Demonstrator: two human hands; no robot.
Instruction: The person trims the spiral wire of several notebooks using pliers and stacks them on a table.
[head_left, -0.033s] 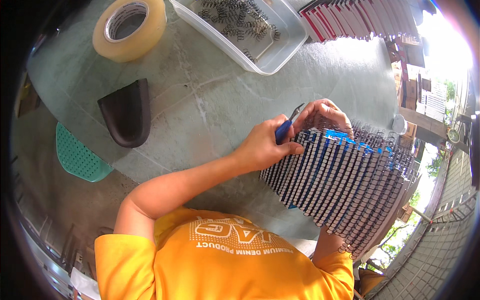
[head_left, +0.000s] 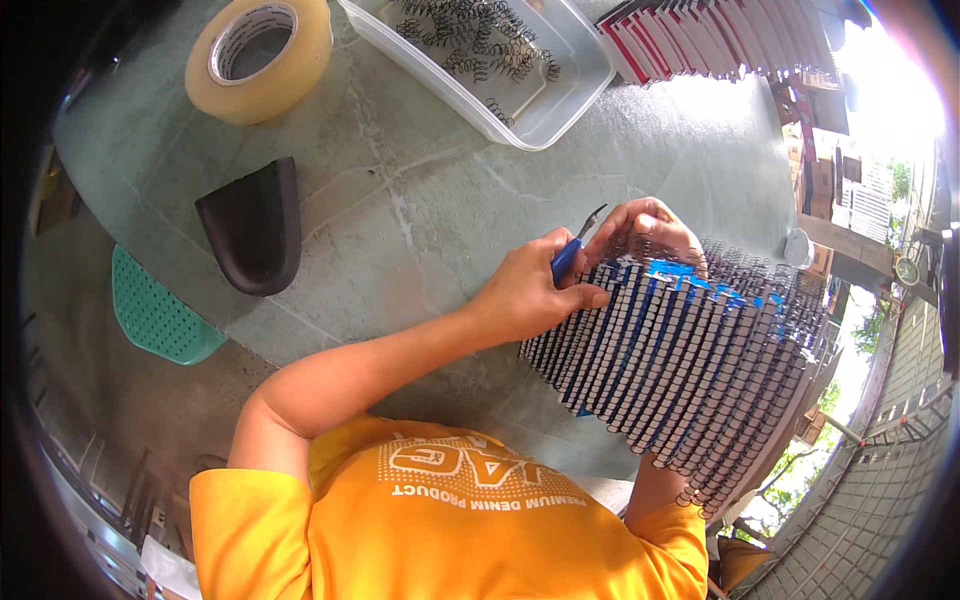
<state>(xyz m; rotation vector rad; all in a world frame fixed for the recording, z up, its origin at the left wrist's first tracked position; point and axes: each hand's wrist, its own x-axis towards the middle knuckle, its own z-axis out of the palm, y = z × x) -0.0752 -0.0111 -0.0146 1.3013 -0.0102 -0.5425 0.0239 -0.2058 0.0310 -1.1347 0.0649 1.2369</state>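
Your grey stone desk [head_left: 420, 200] carries everything here, and the largest thing on it is the stack of spiral-bound booklets [head_left: 690, 370], standing on edge with dark blue and white spines and wire coils along the top. It lies at the desk's near right side, just in front of your chest. Well beyond the stack, at the desk's far edge, sits a row of red and white booklets [head_left: 720, 40]. To the left of that row is a clear plastic tray [head_left: 560, 100] holding loose wire coils. Further left of the stack lies a roll of tan packing tape [head_left: 260, 55], and nearer you a dark curved shell [head_left: 252, 225]. Your left hand [head_left: 525, 290] rests against the stack's left end, fingers clamped on blue-handled pliers [head_left: 572, 250]. Your right hand [head_left: 645, 228] sits on the stack's top corner, fingers pinched together at the coil beside the pliers' tip.
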